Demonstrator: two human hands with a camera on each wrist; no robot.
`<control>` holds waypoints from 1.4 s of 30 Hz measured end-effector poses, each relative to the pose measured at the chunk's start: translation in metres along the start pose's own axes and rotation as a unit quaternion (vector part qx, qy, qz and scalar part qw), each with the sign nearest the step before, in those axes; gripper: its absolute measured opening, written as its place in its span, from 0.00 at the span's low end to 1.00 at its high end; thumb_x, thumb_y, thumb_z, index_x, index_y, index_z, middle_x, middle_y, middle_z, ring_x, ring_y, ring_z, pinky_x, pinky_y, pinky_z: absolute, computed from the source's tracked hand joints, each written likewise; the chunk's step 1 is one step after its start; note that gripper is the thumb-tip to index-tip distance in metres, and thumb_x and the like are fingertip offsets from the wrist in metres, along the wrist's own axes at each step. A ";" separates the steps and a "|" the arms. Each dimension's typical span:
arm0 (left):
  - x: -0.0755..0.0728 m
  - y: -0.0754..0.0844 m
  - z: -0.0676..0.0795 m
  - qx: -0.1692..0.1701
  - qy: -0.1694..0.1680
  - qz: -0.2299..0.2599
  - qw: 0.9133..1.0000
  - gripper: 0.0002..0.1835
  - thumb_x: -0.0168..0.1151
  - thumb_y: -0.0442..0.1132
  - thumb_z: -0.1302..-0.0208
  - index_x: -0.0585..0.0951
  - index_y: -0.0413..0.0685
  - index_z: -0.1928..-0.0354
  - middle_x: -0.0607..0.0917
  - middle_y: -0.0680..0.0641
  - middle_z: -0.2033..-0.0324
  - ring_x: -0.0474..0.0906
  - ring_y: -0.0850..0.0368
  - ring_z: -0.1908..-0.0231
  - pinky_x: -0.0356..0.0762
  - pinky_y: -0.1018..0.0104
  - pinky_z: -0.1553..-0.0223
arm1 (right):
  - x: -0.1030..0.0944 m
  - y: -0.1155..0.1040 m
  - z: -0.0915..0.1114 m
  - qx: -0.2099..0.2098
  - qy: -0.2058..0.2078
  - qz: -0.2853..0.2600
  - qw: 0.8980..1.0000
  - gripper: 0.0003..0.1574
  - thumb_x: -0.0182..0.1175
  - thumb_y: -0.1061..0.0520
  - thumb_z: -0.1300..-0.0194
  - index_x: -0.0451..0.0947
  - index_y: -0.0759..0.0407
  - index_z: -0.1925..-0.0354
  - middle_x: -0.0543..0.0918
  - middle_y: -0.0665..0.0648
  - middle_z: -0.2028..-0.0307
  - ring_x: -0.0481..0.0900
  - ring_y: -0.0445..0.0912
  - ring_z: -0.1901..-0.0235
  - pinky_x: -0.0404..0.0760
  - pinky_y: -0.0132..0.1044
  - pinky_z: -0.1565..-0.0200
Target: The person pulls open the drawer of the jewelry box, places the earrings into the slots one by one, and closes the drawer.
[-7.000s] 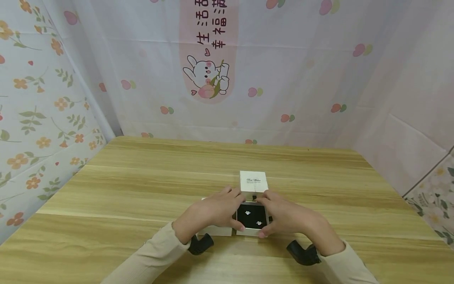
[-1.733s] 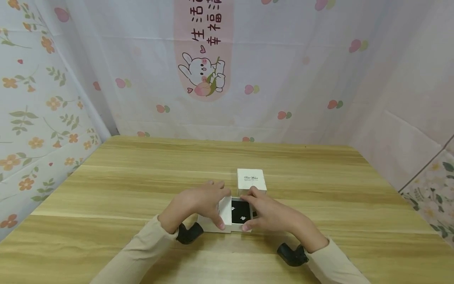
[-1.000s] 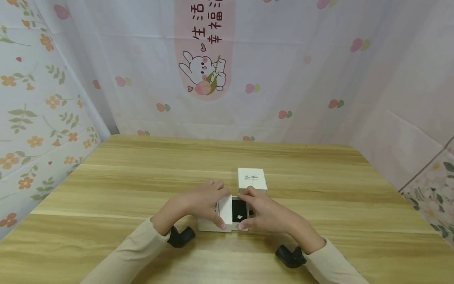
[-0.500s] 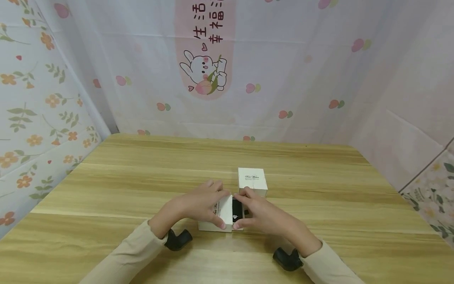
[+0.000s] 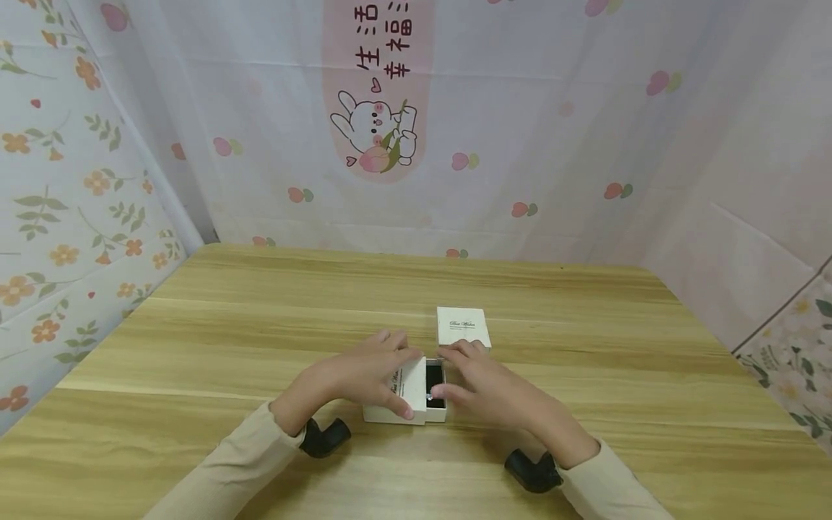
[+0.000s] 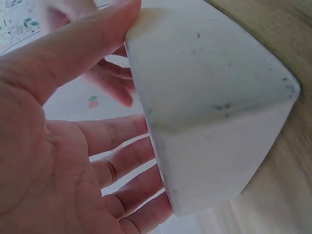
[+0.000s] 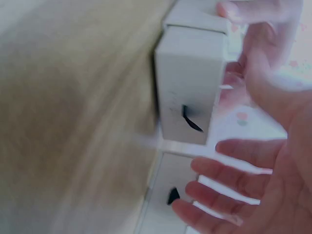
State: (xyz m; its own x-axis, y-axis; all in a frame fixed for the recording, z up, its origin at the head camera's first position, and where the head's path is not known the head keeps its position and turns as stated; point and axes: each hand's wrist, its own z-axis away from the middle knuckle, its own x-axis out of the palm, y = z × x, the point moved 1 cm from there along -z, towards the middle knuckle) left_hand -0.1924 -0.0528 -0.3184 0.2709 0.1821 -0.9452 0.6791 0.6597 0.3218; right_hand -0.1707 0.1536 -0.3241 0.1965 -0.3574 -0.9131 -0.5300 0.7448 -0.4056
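My left hand [image 5: 370,372] holds a white cardboard sleeve [image 5: 414,383] with its thumb on the near side and fingers at the far side. From the sleeve's right end a white drawer [image 5: 437,415] sticks out a little way. Inside it lies a black insert [image 5: 434,375] with one small sparkling piece of jewellery [image 5: 430,396] showing; the rest is hidden under the sleeve. Just right of the drawer hovers my right hand [image 5: 497,386], fingers loosely spread and thumb over the drawer. A black ribbon pull [image 7: 191,119] hangs from the drawer's front in the right wrist view.
A second white box [image 5: 463,325], printed with "Best Wishes", stands just behind the drawer, close to my right fingers. Wood-grain tabletop [image 5: 312,296] lies around both boxes. A patterned white curtain [image 5: 520,144] hangs beyond the table's back edge.
The drawer, first apart to the sleeve's right, has been slid leftward most of the way into it. My right hand has since let go, its thumb lifted. The left hand keeps holding the sleeve.
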 end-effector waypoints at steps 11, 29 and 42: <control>-0.001 0.002 0.002 -0.009 -0.003 -0.001 1.000 0.43 0.69 0.59 0.53 0.69 0.46 0.37 0.66 0.54 0.60 0.59 0.59 0.61 0.61 0.70 0.63 | -0.005 0.001 0.001 0.000 0.027 0.057 0.998 0.06 0.58 0.60 0.38 0.81 0.59 0.66 0.80 0.49 0.70 0.74 0.40 0.68 0.76 0.36 0.63; -0.002 0.003 0.001 -0.009 -0.004 -0.002 1.000 0.43 0.69 0.59 0.53 0.69 0.46 0.37 0.67 0.53 0.59 0.60 0.59 0.61 0.62 0.70 0.64 | 0.005 -0.001 0.001 -0.018 0.036 0.107 0.993 0.05 0.60 0.58 0.40 0.77 0.53 0.73 0.79 0.45 0.74 0.73 0.42 0.67 0.68 0.43 0.56; -0.001 0.002 0.002 -0.013 -0.006 0.002 1.000 0.43 0.68 0.59 0.53 0.69 0.46 0.37 0.67 0.53 0.59 0.60 0.59 0.62 0.62 0.70 0.64 | 0.007 -0.003 0.001 -0.035 0.036 0.137 0.989 0.04 0.59 0.54 0.39 0.78 0.51 0.70 0.81 0.46 0.69 0.75 0.44 0.63 0.68 0.42 0.57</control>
State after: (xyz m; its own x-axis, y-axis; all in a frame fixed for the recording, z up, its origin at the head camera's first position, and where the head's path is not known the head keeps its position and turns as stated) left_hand -0.1897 -0.0528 -0.3162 0.2811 0.1767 -0.9433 0.6597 0.6783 0.3237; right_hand -0.1673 0.1495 -0.3291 -0.0207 -0.1888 -0.9818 -0.6109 0.7797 -0.1371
